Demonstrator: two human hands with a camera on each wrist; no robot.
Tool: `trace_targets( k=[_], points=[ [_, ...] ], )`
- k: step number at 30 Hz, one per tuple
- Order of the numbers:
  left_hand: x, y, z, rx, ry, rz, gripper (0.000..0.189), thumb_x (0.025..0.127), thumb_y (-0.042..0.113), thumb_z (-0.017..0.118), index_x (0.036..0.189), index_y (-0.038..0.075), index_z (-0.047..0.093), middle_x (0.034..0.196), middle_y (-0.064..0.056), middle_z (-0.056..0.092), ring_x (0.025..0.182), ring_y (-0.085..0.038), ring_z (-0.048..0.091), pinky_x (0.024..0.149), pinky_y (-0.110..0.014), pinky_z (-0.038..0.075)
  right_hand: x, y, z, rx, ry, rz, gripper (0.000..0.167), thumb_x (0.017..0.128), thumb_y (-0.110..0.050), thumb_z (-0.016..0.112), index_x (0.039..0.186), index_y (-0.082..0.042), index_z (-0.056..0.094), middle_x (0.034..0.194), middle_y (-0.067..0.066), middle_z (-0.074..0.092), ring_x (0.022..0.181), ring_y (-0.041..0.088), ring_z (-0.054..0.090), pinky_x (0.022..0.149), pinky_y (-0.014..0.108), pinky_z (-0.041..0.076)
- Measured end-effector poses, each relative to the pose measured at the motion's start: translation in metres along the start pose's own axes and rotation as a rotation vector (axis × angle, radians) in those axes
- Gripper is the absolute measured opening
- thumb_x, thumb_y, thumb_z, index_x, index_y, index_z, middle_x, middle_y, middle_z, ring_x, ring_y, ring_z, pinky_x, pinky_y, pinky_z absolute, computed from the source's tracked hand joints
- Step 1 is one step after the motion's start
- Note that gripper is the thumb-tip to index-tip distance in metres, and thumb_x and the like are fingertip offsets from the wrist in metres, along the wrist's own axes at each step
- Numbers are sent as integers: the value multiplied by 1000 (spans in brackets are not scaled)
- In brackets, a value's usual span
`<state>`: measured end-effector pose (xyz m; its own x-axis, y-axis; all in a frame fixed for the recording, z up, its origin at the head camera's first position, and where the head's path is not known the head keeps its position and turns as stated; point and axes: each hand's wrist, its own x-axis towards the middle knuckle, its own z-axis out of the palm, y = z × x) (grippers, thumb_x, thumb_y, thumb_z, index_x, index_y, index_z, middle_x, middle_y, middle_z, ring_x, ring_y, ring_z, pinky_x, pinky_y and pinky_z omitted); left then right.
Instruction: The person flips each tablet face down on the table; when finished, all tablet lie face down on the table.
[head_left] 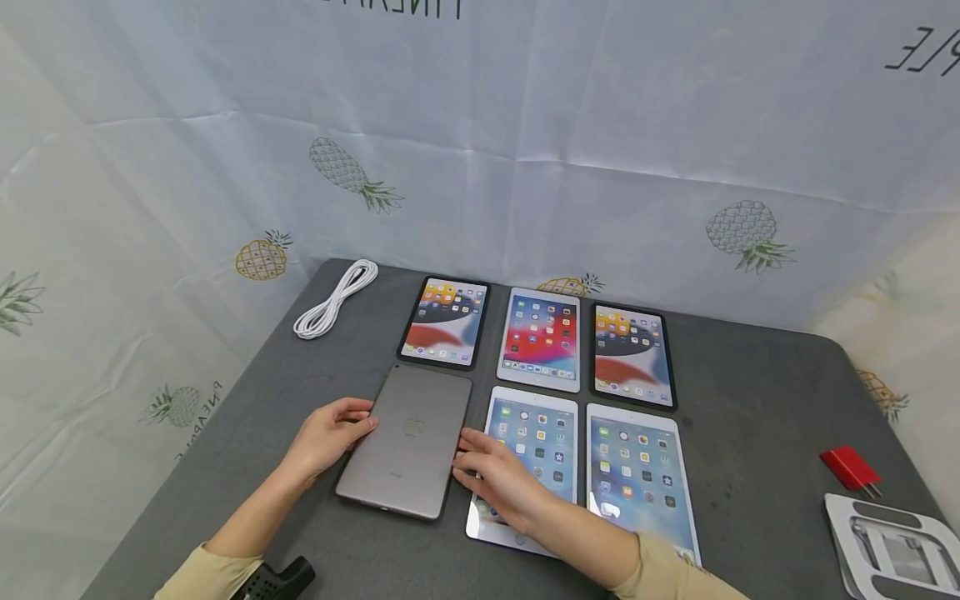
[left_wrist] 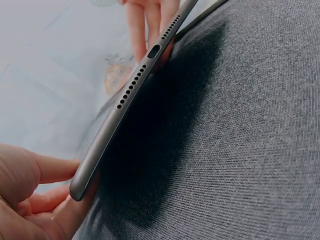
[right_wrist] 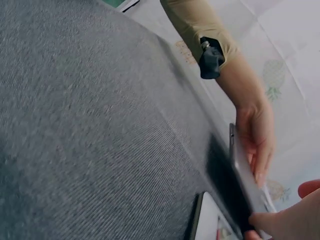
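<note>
A grey tablet [head_left: 412, 442], its back turned up with an apple logo, is held between both hands near the front left of the table. My left hand [head_left: 326, 437] pinches its left edge, thumb on top and fingers below, as the left wrist view shows at the tablet's corner. At the opposite edge, my right hand [head_left: 498, 479] grips it between thumb and fingers. In the left wrist view, the port edge of the tablet [left_wrist: 135, 82] stands off the dark cloth, with a shadow under it. Its screen is hidden.
Beside it lie two white tablets [head_left: 542, 429] [head_left: 637, 467], screens lit. Behind are a black-framed tablet [head_left: 444, 321], a white one [head_left: 540, 337] and another black one [head_left: 633, 354]. A white cable [head_left: 333, 300], a red plug [head_left: 850, 467] and a folded white stand [head_left: 892, 546] lie around.
</note>
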<state>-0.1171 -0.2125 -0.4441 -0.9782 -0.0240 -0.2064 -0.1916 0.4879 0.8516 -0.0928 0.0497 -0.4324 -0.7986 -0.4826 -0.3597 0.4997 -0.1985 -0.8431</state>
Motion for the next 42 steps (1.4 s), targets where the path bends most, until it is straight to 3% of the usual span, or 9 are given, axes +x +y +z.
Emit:
trace_targets(
  k=[7, 15, 23, 31, 35, 42],
  points=[
    [0, 0, 0, 11, 13, 19, 38, 92, 16, 69, 122, -7, 61, 106, -14, 65, 91, -22, 65, 66, -26, 53, -5, -5, 4, -21, -20, 9, 75, 92, -3, 50, 149, 14, 4, 157, 32, 2, 145, 43, 7, 116, 50, 17],
    [1, -2, 0, 48, 41, 22, 35, 91, 14, 69, 120, -6, 62, 103, -13, 66, 87, -18, 65, 64, -24, 52, -8, -4, 1, -67, -59, 23, 77, 92, -5, 52, 151, 11, 5, 159, 27, 2, 146, 40, 6, 116, 51, 14],
    [-2, 0, 3, 214, 92, 120, 34, 90, 14, 70, 117, -5, 64, 101, -13, 68, 87, -24, 68, 69, -34, 54, -8, -2, -3, -76, -83, 22, 75, 91, -8, 52, 152, 9, 10, 159, 25, 7, 145, 39, 13, 116, 50, 16],
    [-12, 11, 8, 381, 71, 193, 50, 86, 13, 72, 126, -13, 56, 113, -23, 62, 95, -33, 62, 78, -48, 53, -7, -1, -6, -79, -100, 25, 75, 90, -9, 52, 152, 8, 12, 160, 24, 9, 145, 40, 16, 116, 51, 17],
    [-16, 15, 12, 442, 64, 207, 56, 85, 13, 73, 127, -17, 52, 117, -29, 57, 97, -35, 58, 81, -52, 50, -6, -1, -6, -92, -105, 27, 75, 90, -9, 52, 152, 7, 13, 160, 23, 9, 145, 39, 16, 116, 51, 18],
    [-19, 18, 16, 488, 50, 187, 62, 86, 15, 72, 129, -20, 47, 124, -35, 50, 115, -49, 46, 91, -59, 43, -6, -1, -6, -106, -118, 32, 75, 91, -9, 52, 153, 6, 13, 160, 22, 9, 145, 38, 15, 115, 51, 19]
  ],
)
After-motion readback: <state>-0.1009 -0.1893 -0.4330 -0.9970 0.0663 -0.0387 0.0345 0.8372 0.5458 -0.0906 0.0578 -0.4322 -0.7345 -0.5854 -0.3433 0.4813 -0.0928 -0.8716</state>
